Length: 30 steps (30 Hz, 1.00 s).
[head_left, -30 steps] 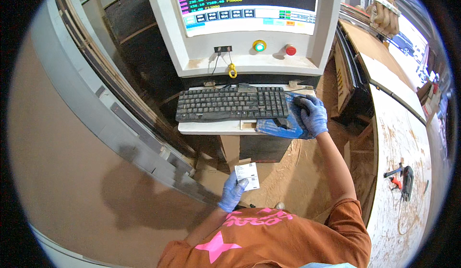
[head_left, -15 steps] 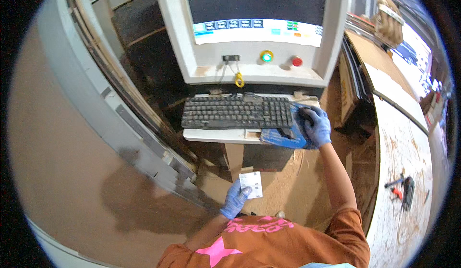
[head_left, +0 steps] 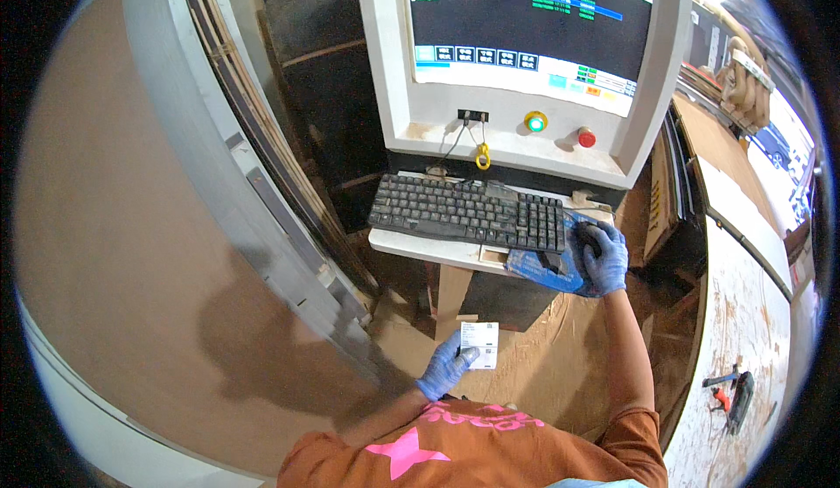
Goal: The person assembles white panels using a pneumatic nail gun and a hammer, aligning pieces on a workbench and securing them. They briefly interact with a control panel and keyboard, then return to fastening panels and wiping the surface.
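My left hand (head_left: 446, 368), in a blue glove, pinches a white printed label (head_left: 479, 345) between thumb and fingers, held low in front of my body. Gloved in blue as well, my right hand (head_left: 606, 261) is wrapped over a black computer mouse (head_left: 589, 240). The mouse rests on a blue mouse pad (head_left: 547, 269) at the right end of a small white shelf (head_left: 411, 245). Left of it lies a dusty black keyboard (head_left: 468, 211), tilted slightly on the shelf. Above stands a lit monitor (head_left: 525, 29) with rows of green text and one blue highlighted row.
Below the monitor are a green-lit button (head_left: 535, 122), a red push button (head_left: 586, 138) and a yellow-tagged USB stick (head_left: 483, 156). A large brown panel (head_left: 149, 252) fills the left side. At right, a scuffed white board (head_left: 744, 313) carries a black and red tool (head_left: 739, 403).
The view has shifted and tilted, so the monitor, keyboard and shelf appear further right. Both hands keep their holds on the label and the mouse.
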### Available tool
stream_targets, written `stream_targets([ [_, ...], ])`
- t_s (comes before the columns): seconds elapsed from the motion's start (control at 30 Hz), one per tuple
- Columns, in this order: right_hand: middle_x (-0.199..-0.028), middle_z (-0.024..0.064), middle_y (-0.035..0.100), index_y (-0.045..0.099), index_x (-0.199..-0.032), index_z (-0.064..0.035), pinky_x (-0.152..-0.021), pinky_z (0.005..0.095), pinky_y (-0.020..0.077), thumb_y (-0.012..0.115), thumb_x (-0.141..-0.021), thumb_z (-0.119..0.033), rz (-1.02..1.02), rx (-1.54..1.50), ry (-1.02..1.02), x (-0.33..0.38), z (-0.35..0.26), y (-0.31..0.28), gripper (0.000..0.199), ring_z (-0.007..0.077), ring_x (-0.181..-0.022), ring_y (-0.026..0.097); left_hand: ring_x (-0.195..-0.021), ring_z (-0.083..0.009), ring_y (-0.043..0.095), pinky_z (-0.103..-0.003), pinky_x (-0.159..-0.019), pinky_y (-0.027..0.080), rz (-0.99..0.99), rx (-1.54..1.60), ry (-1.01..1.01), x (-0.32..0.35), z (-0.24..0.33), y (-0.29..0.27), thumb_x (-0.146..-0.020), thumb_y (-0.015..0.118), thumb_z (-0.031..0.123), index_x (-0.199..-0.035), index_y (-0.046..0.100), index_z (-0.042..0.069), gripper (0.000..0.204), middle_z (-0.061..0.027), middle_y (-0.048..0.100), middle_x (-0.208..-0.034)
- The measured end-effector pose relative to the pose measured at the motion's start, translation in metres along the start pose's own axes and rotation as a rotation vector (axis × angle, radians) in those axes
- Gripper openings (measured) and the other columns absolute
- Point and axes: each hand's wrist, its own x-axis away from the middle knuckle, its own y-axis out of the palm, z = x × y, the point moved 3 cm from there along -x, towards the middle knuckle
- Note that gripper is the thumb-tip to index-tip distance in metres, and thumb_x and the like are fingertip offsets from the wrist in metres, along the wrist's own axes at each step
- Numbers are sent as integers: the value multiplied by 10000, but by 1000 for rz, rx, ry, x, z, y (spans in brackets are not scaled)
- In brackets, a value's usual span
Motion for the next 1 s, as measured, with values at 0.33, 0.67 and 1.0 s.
stream_targets([
  [0.33,-1132,116,614,667,-1017,-133,-901,427,468,658,-699,-96,-1,-8,-11,-3,-2,-1,321,351,-1041,553,-961,-102,558,-270,-814,498,-11,14,-59,2,-2,1,-923,577,135,-1232,509,28,334,-38,604,-1083],
  [0.67,-1137,113,616,668,-1027,-131,-931,424,461,668,-695,-96,-29,7,11,-2,-2,1,333,351,-1072,544,-970,-112,563,-277,-819,498,2,34,-72,3,-7,0,-908,602,206,-1227,514,39,371,-35,600,-1077],
  [1.0,-1133,122,614,665,-1029,-137,-932,430,460,660,-707,-107,-37,14,28,-4,-7,-4,323,355,-1070,545,-968,-104,552,-262,-804,498,-24,31,-78,4,-5,0,-924,596,199,-1235,508,34,363,-29,589,-1080],
])
